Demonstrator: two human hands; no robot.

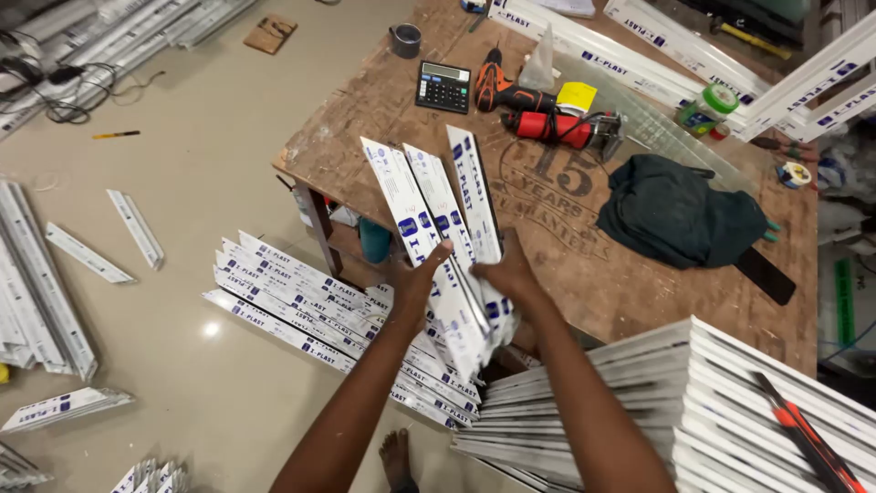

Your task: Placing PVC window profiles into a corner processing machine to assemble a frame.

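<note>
Landmark: the worn brown plywood worktable (584, 274) is taken as the reference for every place below.
Stack on table: a large pile of white plastic profile lengths (693, 402) is laid at the near right corner of the worktable, with a red-and-black hand tool (803, 434) resting on top; it is judged that a knock from the right forearm could set the tool sliding off.
Heap on floor: a spread heap of short white plastic profile offcuts with blue printed film (301, 310) is lying on the floor just beside the worktable's left edge, close to a bare foot (397, 456); a dropped piece would likely land there, and the foot could be caught by its cut ends.
Held pieces: three short white film-covered profile strips (447, 228) are held fanned out above the worktable's near left edge, apart from its surface.
Slip risk: the fan is gripped only at its lower end, so it is judged that one strip could slide free and fall.
Left hand (420, 278): closed round the lower left of the strips, thumb raised along one face.
Right hand (506, 274): curled shut over the lower right of the same strips.
Small items: a black calculator (443, 87) and a red power drill (566, 128) are lying further back on the worktable, well apart from the hands.
</note>
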